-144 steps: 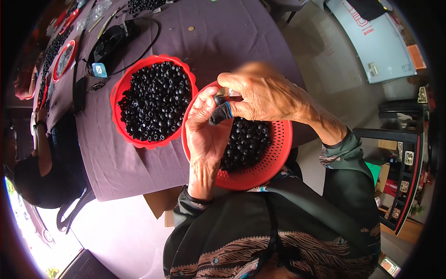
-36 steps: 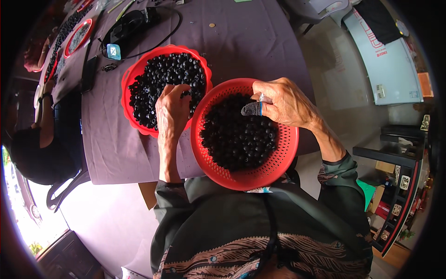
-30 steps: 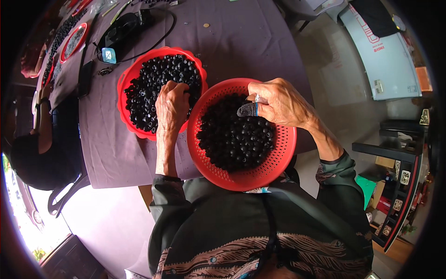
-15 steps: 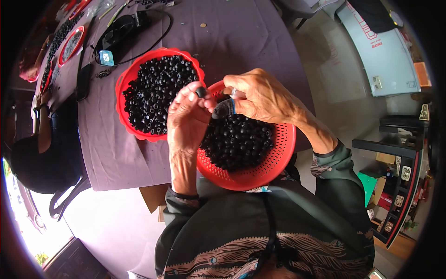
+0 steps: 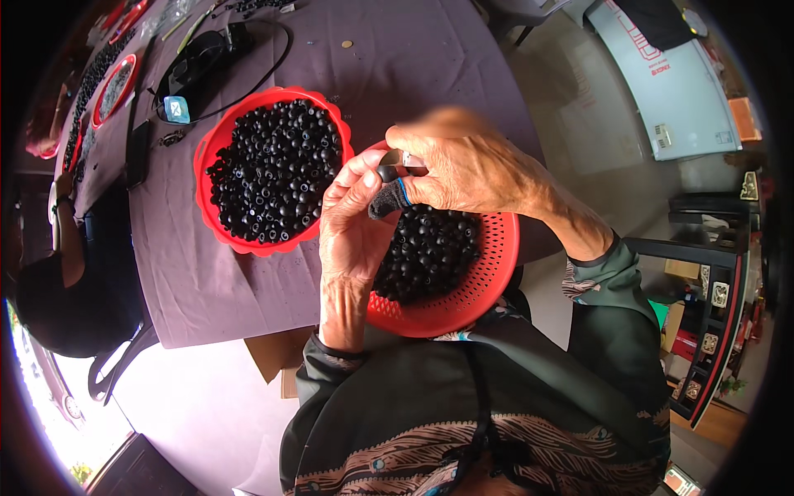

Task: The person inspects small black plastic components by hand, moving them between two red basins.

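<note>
A small dark piece (image 5: pixel 387 173), a second ago still in the far bowl (image 5: pixel 273 169) at ten o'clock, is now pinched between left hand (image 5: pixel 351 219) and right hand (image 5: pixel 463 169) above the near colander (image 5: pixel 488 273), so fitting has begun.

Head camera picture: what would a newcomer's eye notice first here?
First, two red baskets full of small black beads: one stands on the purple tablecloth, the other sits close to the person's body. Above the near basket, the left hand and right hand meet, pinching a small dark piece between the fingertips.
</note>
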The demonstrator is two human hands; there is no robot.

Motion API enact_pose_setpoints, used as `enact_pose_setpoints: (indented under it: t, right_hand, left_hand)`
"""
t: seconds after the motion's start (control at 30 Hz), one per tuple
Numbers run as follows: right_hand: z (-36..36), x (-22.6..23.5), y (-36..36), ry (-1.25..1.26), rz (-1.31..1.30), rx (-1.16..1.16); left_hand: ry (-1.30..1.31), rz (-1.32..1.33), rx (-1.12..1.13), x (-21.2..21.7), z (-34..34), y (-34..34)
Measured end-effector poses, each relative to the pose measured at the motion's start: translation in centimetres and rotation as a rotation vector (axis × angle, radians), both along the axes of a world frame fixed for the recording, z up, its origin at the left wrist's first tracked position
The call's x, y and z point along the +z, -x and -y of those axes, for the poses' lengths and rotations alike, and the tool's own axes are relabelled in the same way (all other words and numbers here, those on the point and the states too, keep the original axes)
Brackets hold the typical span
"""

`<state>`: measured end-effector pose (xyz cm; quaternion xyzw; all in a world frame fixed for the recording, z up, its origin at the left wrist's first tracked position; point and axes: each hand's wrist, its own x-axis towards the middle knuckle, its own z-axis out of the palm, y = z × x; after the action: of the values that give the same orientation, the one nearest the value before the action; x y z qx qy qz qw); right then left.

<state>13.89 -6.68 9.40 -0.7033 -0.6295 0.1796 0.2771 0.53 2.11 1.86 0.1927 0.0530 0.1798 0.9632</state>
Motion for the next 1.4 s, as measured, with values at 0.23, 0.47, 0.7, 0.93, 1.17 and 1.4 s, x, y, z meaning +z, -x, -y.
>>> enact_pose_setpoints:
  t: [0.23, 0.47, 0.7, 0.93, 1.17, 1.4]
  right_hand:
    - [-0.1, 0.7, 0.3, 0.042, 0.048, -0.021]
    - [0.1, 0.1, 0.4, 0.037, 0.05, -0.006]
    - [0.3, -0.3, 0.3, -0.002, 0.066, 0.007]
    - [0.4, -0.3, 0.4, -0.005, 0.096, 0.014]
    - [0.6, -0.5, 0.4, 0.056, 0.15, 0.003]
    - [0.4, -0.1, 0.0, -0.046, 0.085, 0.019]
  left_hand:
    - [0.007, 0.041, -0.028, 0.0, 0.1, -0.1]
    - [-0.009, 0.01, 0.02, -1.1, 0.0, 0.0]
    - [-0.009, -0.004, 0.047, -1.0, 0.2, 0.0]
    - [-0.012, -0.022, 0.068, -0.2, 0.3, 0.1]
    - [-0.054, -0.022, 0.11, 0.0, 0.4, 0.1]
    - [0.033, -0.019, 0.064, 0.2, 0.7, -0.1]
